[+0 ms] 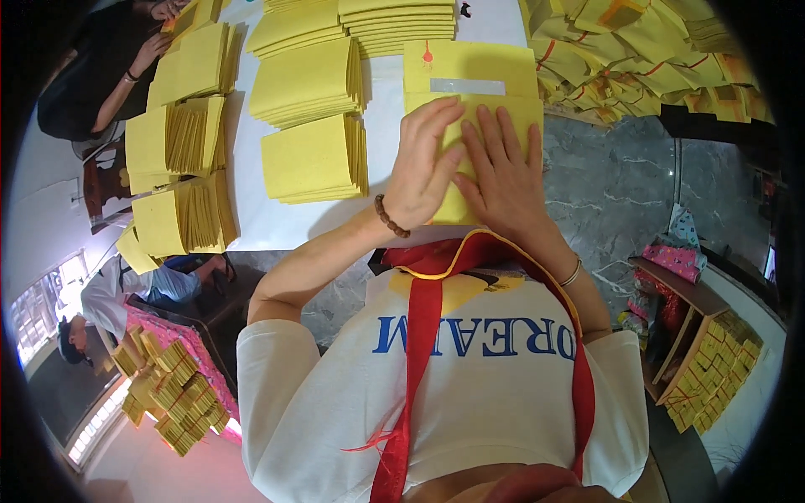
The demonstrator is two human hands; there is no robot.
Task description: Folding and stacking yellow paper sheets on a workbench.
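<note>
In front of me at the table's near edge lies a yellow paper envelope (486, 105), with a pale shiny strip across its upper part and a small red mark near its top left. My right hand (507, 172) rests flat on it, fingers spread. My left hand (426, 159) is at the envelope's left side, turned on edge, its fingers slightly bent and the thumb apart. Nothing shows in its grasp. A wooden bead bracelet circles my left wrist and a thin bangle my right. The envelope's lower part is partly covered by my hands.
Stacks of folded yellow paper (310, 159) stand left of my left arm on the white table (243, 168). More stacks (189, 142) line its left edge, near a person in black (92, 84). Yellow bundles (637, 59) pile at far right. Another person (109, 293) sits at lower left.
</note>
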